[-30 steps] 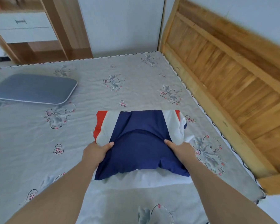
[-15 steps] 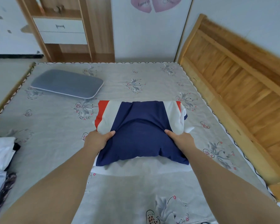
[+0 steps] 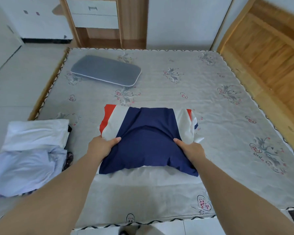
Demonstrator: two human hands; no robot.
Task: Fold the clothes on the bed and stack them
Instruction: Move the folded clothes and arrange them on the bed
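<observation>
Now the view has swung left, revealing the loose clothes (image 3: 31,155); both hands, left hand (image 3: 103,146) and right hand (image 3: 191,149), still pinch the folded shirt (image 3: 148,143), likely ready for stacking.

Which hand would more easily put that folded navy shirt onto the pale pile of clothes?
Probably the left hand: the pile lies on its side. The right hand would have to cross over the shirt.

One folded garment (image 3: 148,141), one clothes pile (image 3: 29,158), one pillow (image 3: 105,72), two hands.
</observation>
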